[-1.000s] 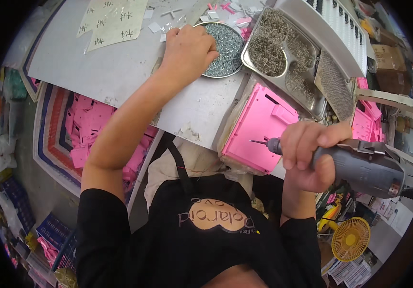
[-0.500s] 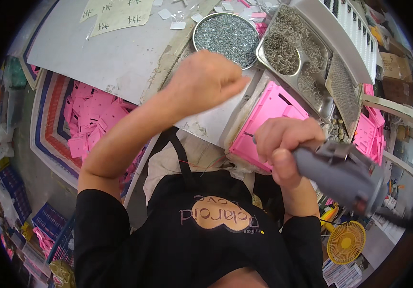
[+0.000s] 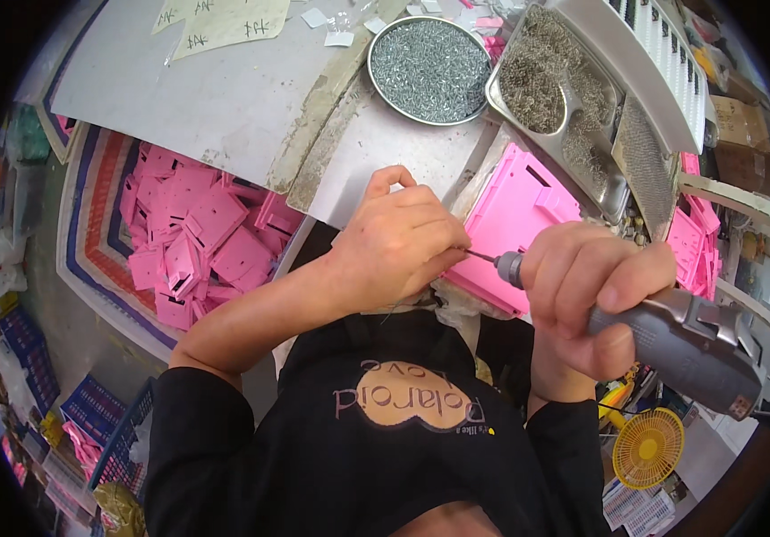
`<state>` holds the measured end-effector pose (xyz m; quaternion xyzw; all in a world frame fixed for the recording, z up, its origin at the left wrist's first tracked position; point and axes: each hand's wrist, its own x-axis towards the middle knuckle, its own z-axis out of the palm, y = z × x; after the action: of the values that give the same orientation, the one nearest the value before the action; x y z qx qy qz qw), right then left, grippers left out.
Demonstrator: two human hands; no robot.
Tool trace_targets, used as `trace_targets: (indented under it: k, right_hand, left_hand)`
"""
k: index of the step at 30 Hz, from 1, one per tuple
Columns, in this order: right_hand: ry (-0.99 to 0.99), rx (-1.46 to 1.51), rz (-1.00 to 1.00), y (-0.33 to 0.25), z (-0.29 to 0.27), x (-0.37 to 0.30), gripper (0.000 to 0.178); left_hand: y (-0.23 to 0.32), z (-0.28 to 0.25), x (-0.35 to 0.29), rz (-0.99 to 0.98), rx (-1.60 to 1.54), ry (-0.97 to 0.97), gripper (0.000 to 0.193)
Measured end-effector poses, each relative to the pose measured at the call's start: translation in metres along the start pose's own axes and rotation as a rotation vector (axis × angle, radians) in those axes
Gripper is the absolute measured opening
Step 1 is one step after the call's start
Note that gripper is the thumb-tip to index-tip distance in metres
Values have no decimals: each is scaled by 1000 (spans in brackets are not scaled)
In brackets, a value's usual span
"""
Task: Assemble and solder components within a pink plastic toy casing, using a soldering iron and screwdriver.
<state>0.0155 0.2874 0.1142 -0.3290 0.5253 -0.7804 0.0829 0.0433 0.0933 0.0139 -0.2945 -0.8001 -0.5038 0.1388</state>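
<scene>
By the pink panel (image 3: 512,210), the left hand (image 3: 400,240), pinched closed, meets the bit (image 3: 483,257) of the screwdriver (image 3: 693,349) the right hand (image 3: 586,300) clasps; a slip could jab the left.

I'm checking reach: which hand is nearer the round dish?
Left. The left hand is below the dish in the picture; the right hand, around a grey power tool, is farther, lower right.
</scene>
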Motion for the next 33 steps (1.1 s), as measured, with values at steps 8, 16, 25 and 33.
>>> trace_targets:
  k: [8,16,25,33]
  right_hand:
    - [100,17,36,4,10,-22,30]
    - [-7,-138,-75,31,20,-36,22]
    - [53,-164,-54,17,4,-40,20]
    - [416,-291,-231,-45,-79,-75,23]
  left_hand:
    - [6,-8,7,43,-37,-185,43]
    - [3,-6,3,14,46,-528,59]
    - [12,-8,13,23,101,-511,46]
    - [26,67,52,158,106,-417,37]
